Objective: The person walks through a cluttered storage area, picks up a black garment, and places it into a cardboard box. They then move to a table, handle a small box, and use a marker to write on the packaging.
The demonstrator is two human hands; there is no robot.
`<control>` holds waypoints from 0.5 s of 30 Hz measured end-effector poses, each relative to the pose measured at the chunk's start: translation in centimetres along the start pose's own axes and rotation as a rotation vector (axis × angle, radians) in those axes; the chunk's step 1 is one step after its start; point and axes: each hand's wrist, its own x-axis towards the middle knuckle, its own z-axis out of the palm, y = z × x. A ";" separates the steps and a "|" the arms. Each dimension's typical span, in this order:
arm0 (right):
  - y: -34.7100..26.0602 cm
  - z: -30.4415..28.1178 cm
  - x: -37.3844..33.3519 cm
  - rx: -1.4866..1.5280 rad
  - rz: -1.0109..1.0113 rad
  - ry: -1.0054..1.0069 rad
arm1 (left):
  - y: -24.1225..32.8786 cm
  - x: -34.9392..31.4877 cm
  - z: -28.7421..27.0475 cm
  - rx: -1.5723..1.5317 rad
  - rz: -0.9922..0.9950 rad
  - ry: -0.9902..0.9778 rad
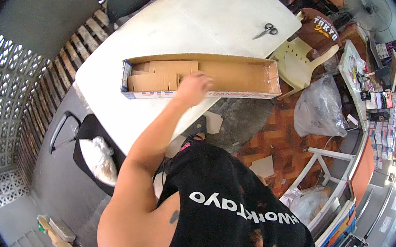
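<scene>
Left hand point(197, 86) at box point(236, 73)

Cardboard point(149, 83) in box's left end; box on worktop point(206, 20). Left hand over box's near wall, fingers curled; cannot tell if pinching. Right hand unseen. Probably best: grip one edge, wrist clear of wall.

The carton point(236, 74) is brown inside, the cardboard pieces point(150, 83) tan, the table point(215, 14) white.

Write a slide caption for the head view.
Left hand at the near side of a long, open cardboard box with cardboard pieces inside, on a white table with scissors.
</scene>
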 end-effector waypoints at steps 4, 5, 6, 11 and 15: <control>6.7 1.0 2.9 -0.284 0.064 -0.120 | -6.5 3.3 -7.0 0.232 -0.192 -0.257; 7.0 0.5 4.0 -0.320 0.057 -0.108 | -7.6 3.2 -7.4 0.524 -0.168 -0.305; 2.1 -3.7 6.4 0.078 0.303 -0.064 | -8.5 2.5 -8.4 0.511 -0.374 -0.373; -8.3 -18.3 14.8 0.688 0.109 0.283 | -10.4 4.6 -9.6 0.559 -0.325 -0.652; -14.1 -27.7 19.9 0.765 -0.105 -0.263 | -8.4 4.5 -13.0 0.193 -0.446 -0.289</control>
